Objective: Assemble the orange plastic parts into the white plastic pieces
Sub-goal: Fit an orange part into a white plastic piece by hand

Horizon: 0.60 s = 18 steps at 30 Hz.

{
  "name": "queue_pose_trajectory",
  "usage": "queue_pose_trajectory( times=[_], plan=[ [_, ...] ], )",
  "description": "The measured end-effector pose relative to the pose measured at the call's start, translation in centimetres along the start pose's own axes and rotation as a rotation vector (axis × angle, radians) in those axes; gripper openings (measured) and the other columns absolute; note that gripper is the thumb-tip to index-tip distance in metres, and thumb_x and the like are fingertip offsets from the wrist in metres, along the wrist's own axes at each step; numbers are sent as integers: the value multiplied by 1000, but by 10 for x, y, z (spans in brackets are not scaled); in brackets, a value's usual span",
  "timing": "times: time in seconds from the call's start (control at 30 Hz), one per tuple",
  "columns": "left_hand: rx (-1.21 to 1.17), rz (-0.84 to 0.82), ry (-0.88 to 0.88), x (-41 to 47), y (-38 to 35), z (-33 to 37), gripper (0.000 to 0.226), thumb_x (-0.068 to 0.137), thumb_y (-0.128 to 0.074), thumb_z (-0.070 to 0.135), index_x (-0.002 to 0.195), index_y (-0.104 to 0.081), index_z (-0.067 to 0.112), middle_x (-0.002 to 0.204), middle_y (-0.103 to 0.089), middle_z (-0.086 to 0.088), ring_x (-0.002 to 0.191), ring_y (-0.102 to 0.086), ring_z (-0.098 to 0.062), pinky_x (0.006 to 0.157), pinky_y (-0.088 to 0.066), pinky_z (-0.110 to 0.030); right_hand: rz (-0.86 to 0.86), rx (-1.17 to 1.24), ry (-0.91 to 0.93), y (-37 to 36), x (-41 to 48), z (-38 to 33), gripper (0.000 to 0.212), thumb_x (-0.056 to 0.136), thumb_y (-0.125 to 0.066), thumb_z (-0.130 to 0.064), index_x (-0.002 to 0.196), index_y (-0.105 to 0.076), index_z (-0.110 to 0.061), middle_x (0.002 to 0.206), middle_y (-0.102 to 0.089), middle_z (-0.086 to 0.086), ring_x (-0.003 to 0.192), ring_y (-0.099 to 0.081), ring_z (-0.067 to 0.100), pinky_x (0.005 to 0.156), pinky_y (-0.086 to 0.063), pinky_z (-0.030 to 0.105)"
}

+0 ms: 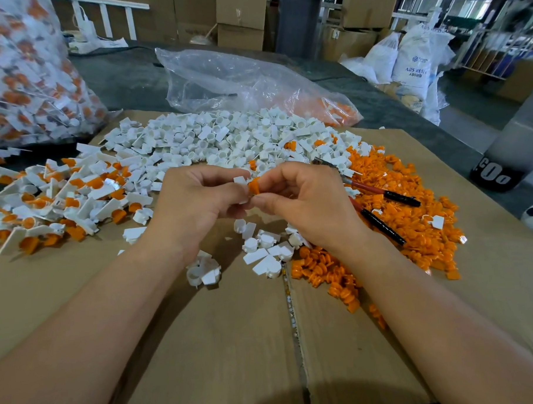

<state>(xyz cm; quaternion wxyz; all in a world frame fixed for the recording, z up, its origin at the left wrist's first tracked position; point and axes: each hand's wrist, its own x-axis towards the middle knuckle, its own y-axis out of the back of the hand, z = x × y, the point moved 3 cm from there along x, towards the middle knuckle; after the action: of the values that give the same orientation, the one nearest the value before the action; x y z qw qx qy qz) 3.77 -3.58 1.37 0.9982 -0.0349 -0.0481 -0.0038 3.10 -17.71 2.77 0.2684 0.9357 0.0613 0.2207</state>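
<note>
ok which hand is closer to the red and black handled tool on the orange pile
Right. The right hand sits just beside the red and black handled tool, on its left; the left hand is farther left, beyond the right hand.

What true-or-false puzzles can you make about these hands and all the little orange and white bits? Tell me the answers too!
1. The left hand pinches a white piece. True.
2. The right hand holds nothing. False: it pinches an orange part, right next to the white piece.
3. The pile of loose orange parts lies on the person's right. True.
4. The parts are spread on a glass table. False: they lie on brown cardboard.
5. A tool with red and black handles lies on the orange pile. True.
</note>
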Motion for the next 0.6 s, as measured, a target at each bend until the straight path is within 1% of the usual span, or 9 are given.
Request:
queue_pose_trajectory(
  times=[0.07,0.17,0.23,0.3,0.37,0.4,0.47,0.53,0.6],
  plan=[
    [-23,-25,23,-1,-1,1,19,75,-64,-9,75,-70,9,62,-69,-7,54,-64,-14,52,-53,-19,31,-8,44,1,0,-2,20,74,-74,-11,77,-60,-26,72,-62,-15,70,-61,0,66,-51,13],
    [-79,-46,68,-1,-1,1,18,76,-63,-8,73,-69,8,58,-68,-6,51,-63,-12,49,-51,-18,72,-47,100,3,0,-2,26,72,-75,-14,90,-62,-27,82,-58,-17,78,-58,-2,68,-51,15],
    [-82,-62,87,-1,-1,1,18,76,-61,-9,73,-68,7,54,-66,-5,47,-61,-10,45,-48,-17,53,-53,114,3,0,-1,32,72,-76,-15,99,-64,-27,90,-56,-16,80,-58,-2,71,-51,15],
    [-73,-70,101,-1,-2,1,17,76,-60,-10,74,-67,6,51,-63,-3,42,-57,-8,40,-43,-16,34,-43,126,2,1,-1,35,71,-76,-15,97,-62,-32,89,-56,-14,79,-58,-1,72,-49,13],
    [-67,-64,115,-1,-2,1,18,76,-60,-9,73,-66,7,50,-61,-2,41,-55,-7,39,-39,-15,37,-48,138,2,1,0,35,70,-76,-15,97,-61,-32,86,-55,-14,78,-56,-1,71,-49,12],
    [-66,-62,119,0,-1,1,18,76,-60,-8,73,-67,8,49,-61,-2,41,-55,-7,38,-38,-15,40,-53,147,2,2,0,35,70,-75,-15,98,-62,-30,85,-55,-13,77,-56,-1,71,-49,13],
    [-70,-68,126,0,-1,0,20,75,-60,-7,73,-68,10,52,-62,-2,45,-57,-8,39,-37,-14,49,-65,162,2,2,1,31,71,-75,-13,100,-67,-21,84,-55,-11,77,-56,2,72,-51,17],
    [-76,-77,132,0,-1,0,18,75,-61,-7,77,-66,10,55,-64,-3,49,-60,-10,39,-38,-14,60,-80,185,3,2,1,26,71,-75,-12,97,-70,-12,82,-59,-6,76,-58,7,71,-52,21],
    [-86,-83,138,0,-1,-1,15,75,-63,-6,76,-63,9,57,-65,-3,50,-62,-11,40,-40,-15,66,-89,211,4,2,0,23,72,-74,-12,94,-71,-11,80,-63,0,76,-59,11,70,-52,24]
  ],
)
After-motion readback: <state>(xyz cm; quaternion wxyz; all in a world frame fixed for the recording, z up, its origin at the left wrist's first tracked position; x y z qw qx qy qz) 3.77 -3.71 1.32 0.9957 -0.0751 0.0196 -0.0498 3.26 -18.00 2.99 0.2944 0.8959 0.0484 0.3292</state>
